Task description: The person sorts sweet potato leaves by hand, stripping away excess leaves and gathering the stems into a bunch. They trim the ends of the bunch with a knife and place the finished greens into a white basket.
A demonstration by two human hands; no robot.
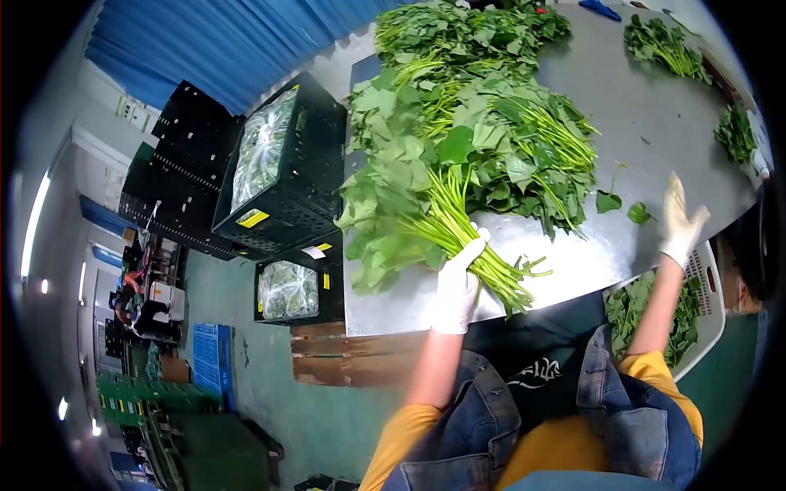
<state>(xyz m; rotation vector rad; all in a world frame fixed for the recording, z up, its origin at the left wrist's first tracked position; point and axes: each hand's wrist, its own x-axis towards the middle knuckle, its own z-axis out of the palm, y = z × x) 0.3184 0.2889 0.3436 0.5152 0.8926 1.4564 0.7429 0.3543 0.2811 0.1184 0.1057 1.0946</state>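
Observation:
My left hand [460, 285], in a white glove, is wrapped round the stems of a bunch of leafy greens [446, 214], over the near left part of the metal table [630, 123]. The cut stem ends point right and the broad leaves, partly blurred, spread left. A large pile of similar greens [491, 106] lies just beyond it. On the right, my gloved right hand [681, 222] is open with fingers apart and nothing in it, near the table's edge. Two loose leaves [638, 213] lie on the metal left of it.
Below my right arm stands a white basket [711, 307] with greens in it. Small bunches [667, 47] lie at the table's far right. Black crates [319, 155] with bagged greens are stacked at the left, beside a wooden pallet [348, 360]. A blue crate [211, 364] stands farther off.

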